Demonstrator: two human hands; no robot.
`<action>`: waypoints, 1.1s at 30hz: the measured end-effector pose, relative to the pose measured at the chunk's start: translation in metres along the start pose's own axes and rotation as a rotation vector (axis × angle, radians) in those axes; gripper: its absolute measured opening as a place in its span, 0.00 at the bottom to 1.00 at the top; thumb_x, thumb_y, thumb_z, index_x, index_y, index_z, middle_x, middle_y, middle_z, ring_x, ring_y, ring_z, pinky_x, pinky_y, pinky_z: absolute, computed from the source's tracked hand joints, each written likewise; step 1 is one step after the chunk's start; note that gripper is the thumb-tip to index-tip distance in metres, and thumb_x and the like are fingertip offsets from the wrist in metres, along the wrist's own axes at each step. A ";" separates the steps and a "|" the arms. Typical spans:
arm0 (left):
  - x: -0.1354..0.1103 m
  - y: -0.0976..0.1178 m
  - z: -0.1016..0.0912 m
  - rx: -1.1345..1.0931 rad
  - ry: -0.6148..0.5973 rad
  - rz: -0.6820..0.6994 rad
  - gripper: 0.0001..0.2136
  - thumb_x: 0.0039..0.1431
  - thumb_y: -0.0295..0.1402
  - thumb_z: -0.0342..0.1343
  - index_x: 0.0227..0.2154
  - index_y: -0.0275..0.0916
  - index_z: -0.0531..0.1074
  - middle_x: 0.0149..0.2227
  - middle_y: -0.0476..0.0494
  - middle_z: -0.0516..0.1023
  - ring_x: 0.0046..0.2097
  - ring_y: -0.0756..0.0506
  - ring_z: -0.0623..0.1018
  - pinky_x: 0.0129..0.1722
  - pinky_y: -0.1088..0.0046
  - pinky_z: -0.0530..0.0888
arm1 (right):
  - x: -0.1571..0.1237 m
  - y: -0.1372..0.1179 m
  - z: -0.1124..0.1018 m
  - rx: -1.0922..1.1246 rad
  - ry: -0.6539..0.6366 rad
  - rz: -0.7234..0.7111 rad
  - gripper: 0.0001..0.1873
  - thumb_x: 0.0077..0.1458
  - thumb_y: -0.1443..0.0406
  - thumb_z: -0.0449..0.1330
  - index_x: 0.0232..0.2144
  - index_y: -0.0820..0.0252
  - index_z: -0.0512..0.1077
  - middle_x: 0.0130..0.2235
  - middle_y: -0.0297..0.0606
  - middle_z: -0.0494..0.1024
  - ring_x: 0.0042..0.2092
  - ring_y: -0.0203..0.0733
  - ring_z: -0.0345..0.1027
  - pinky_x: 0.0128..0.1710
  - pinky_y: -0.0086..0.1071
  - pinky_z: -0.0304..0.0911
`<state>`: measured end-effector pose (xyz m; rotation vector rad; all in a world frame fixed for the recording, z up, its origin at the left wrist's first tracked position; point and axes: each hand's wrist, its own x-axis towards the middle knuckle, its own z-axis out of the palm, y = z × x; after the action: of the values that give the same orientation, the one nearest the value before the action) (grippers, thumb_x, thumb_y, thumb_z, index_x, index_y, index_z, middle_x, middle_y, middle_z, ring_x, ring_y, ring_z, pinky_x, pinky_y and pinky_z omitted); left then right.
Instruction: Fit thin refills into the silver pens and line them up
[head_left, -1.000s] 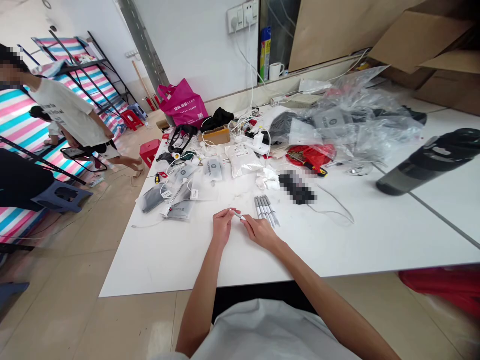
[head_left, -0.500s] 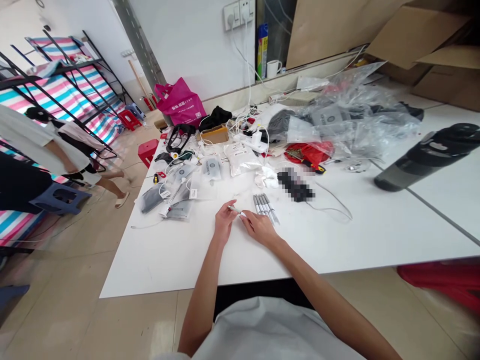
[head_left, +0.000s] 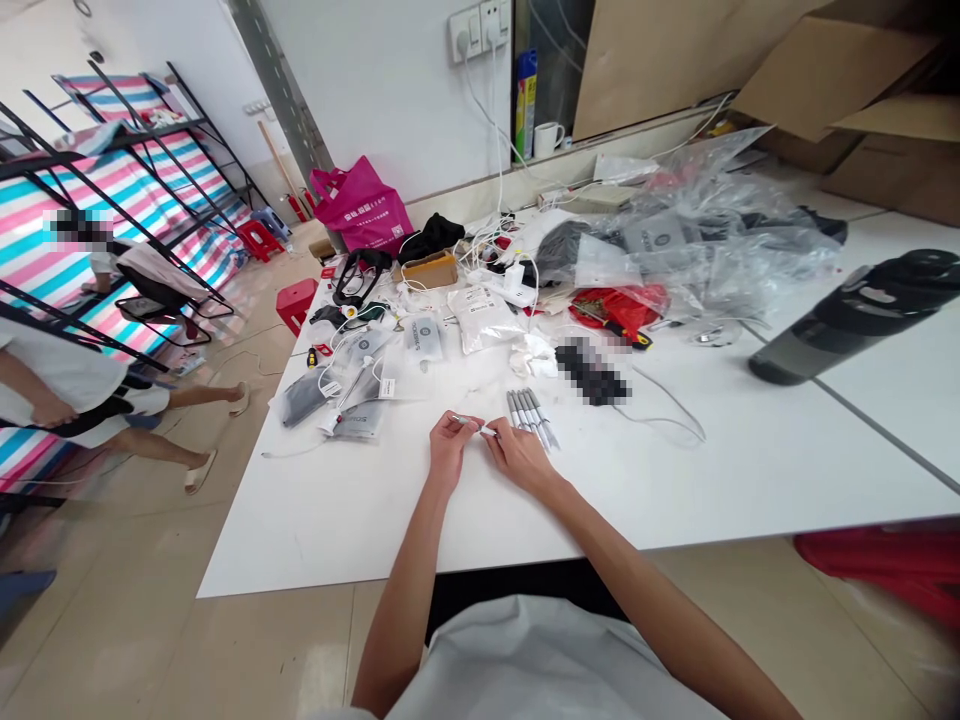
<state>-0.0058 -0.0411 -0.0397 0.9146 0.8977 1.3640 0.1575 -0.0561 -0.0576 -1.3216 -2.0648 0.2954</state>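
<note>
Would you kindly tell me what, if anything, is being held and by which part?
What looks like a pen: the grip of the left hand is toward one end, that of the right hand toward the other.

One camera, worn on your head, looks forward and down past your shirt (head_left: 525,655) to your left hand (head_left: 448,447) and right hand (head_left: 519,457), both near, across the table (head_left: 697,490), with bunks (head_left: 176,175) far off at left.
</note>
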 end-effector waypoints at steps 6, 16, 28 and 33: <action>-0.001 0.004 0.003 -0.002 -0.027 -0.018 0.16 0.53 0.38 0.73 0.44 0.39 0.81 0.42 0.40 0.85 0.46 0.43 0.82 0.54 0.63 0.73 | 0.002 -0.002 -0.005 0.018 0.031 -0.024 0.17 0.77 0.60 0.42 0.50 0.59 0.68 0.43 0.46 0.80 0.41 0.44 0.75 0.36 0.33 0.61; 0.003 0.003 -0.006 -0.065 0.053 0.006 0.14 0.57 0.42 0.70 0.42 0.39 0.81 0.42 0.41 0.85 0.47 0.44 0.83 0.52 0.65 0.75 | 0.001 0.000 -0.004 0.040 0.066 -0.004 0.16 0.75 0.56 0.49 0.53 0.58 0.69 0.41 0.43 0.82 0.38 0.44 0.76 0.34 0.32 0.60; 0.010 0.008 -0.025 -0.367 0.125 -0.056 0.17 0.60 0.44 0.68 0.50 0.47 0.79 0.55 0.46 0.81 0.58 0.45 0.79 0.57 0.68 0.75 | 0.000 -0.003 -0.010 0.098 0.110 0.026 0.15 0.75 0.58 0.47 0.50 0.57 0.70 0.40 0.42 0.82 0.37 0.43 0.76 0.34 0.33 0.61; 0.008 0.011 -0.019 -0.399 0.068 -0.121 0.17 0.62 0.44 0.67 0.50 0.44 0.79 0.40 0.46 0.80 0.41 0.50 0.79 0.50 0.70 0.75 | -0.002 -0.002 -0.009 0.173 0.136 0.055 0.15 0.75 0.56 0.47 0.49 0.59 0.67 0.35 0.41 0.81 0.35 0.44 0.77 0.33 0.33 0.61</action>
<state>-0.0275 -0.0328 -0.0366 0.5033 0.6844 1.4092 0.1626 -0.0603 -0.0505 -1.2591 -1.8490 0.3878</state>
